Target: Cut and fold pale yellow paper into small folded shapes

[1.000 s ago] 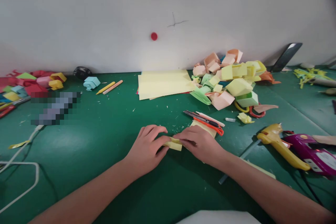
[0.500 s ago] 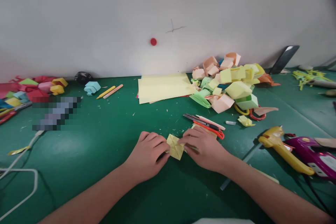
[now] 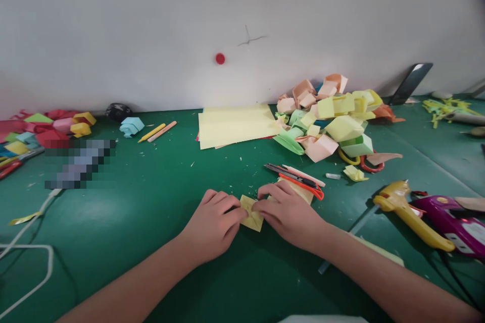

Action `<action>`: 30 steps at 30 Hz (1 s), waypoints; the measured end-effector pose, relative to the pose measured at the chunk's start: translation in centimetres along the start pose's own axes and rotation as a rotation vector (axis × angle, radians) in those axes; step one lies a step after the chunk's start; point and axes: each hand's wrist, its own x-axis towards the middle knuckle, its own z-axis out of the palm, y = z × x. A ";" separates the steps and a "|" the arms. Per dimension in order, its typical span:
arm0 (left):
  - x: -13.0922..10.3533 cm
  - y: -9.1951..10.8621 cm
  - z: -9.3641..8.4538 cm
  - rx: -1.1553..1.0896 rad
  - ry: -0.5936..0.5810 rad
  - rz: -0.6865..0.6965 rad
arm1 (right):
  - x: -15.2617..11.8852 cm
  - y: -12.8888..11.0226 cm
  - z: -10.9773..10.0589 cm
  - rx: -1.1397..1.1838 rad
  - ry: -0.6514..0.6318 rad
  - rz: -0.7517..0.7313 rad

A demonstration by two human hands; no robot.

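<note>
A small square of folded yellow paper (image 3: 253, 220) with crease lines lies on the green table in front of me. My left hand (image 3: 215, 224) is closed on its left side, thumb and fingertips at the edge. From the right, my right hand (image 3: 290, 214) pinches the paper with thumb and forefinger, covering its right part. Just beyond my right hand lie a black-bladed cutter (image 3: 291, 174) and orange-handled scissors (image 3: 303, 185), resting partly on a pale paper piece (image 3: 306, 195).
Yellow sheets (image 3: 235, 126) lie against the wall. A heap of folded paper shapes (image 3: 326, 121) stands back right. A yellow glue gun (image 3: 413, 217) and purple device (image 3: 447, 224) lie at right. Coloured paper shapes (image 3: 53, 126), markers (image 3: 157, 132) and a white cable (image 3: 41, 212) are left.
My right hand has shifted slightly left, its fingertips now further over the folded paper. My left fingers have also closed in on the paper. The camera view has shifted a little.
</note>
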 end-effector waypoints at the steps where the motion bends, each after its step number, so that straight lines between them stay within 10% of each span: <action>1: 0.0 0.1 0.0 -0.004 0.006 0.008 | 0.0 0.0 0.0 -0.013 -0.003 -0.031; 15: 0.5 -0.1 0.4 -0.021 -0.073 -0.062 | -0.3 0.2 0.2 -0.107 -0.098 -0.054; 30: 1.6 -0.2 1.2 -0.057 0.116 -0.101 | 0.4 -0.2 0.9 -0.163 -0.038 -0.067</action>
